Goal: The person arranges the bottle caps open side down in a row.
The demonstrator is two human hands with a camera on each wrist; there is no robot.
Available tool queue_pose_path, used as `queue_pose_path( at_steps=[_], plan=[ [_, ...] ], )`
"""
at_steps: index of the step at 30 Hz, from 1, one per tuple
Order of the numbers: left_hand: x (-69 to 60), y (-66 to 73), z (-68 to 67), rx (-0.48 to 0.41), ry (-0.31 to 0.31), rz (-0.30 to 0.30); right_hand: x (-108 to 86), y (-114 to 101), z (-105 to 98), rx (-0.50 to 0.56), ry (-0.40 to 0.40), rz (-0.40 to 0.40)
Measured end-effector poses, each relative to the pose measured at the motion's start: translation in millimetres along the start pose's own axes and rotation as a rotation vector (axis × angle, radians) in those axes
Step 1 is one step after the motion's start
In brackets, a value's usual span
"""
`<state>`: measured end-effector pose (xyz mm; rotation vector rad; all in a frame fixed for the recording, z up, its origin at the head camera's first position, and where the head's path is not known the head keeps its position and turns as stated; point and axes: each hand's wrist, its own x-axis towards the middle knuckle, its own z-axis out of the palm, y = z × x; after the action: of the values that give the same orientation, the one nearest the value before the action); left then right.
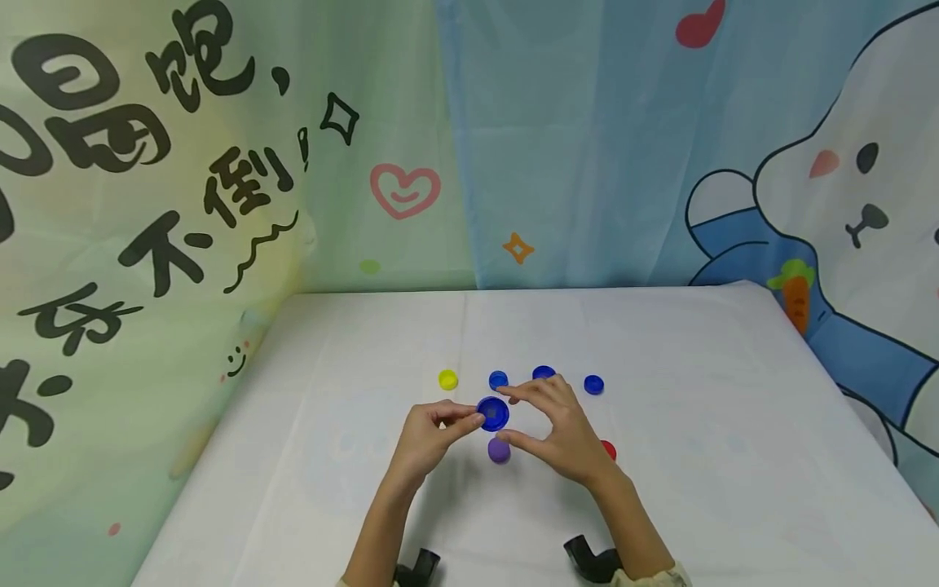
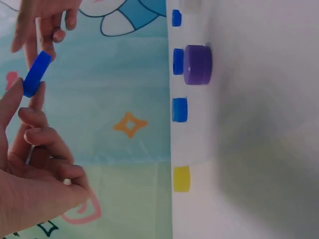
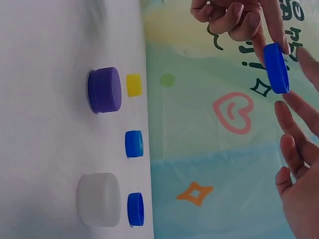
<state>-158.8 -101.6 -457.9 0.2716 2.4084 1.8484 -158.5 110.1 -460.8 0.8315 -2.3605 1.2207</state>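
Note:
A blue bottle cap [image 1: 493, 414] is held above the table, its open inside facing the head camera. My left hand [image 1: 438, 436] pinches its left edge between thumb and fingertips. On the other side, my right hand [image 1: 561, 432] spreads thumb and forefinger around the cap without gripping it; whether a fingertip touches the rim I cannot tell. Both wrist views show the raised cap edge-on, the left wrist one with the blue cap [image 2: 37, 74] at the fingertips. Below the hands in the head view lies a purple cap [image 1: 499, 451].
On the white tablecloth [image 1: 352, 473] are a yellow cap [image 1: 447, 379], a small blue cap [image 1: 498, 380], a blue cap [image 1: 544, 372] partly behind the right hand, another blue cap [image 1: 594, 385] and a half-hidden red cap [image 1: 609, 449]. A whitish cap [image 3: 98, 200] shows in the right wrist view.

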Motion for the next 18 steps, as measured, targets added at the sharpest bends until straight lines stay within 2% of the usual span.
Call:
queue_pose_path(
  at_steps=[3,6,10,14,18],
  plan=[
    [-0.2,-1.8,-0.3,0.068,0.047,0.12,-1.1,1.6,1.1,0.03,-0.002,0.089],
    [0.3,-1.9,-2.0,0.141,0.081,0.282,-1.5,3.6,2.4,0.085,-0.021,0.186],
    [0.9,-0.7,-4.3,0.249,0.1,0.502,-2.9,5.7,4.1,0.219,-0.078,0.284],
    [1.0,1.2,-6.5,0.321,0.101,0.671,-3.4,7.2,5.5,0.365,-0.143,0.318],
    [1.6,3.0,-8.1,0.348,0.091,0.771,-2.7,7.0,6.2,0.473,-0.181,0.296]
  ],
)
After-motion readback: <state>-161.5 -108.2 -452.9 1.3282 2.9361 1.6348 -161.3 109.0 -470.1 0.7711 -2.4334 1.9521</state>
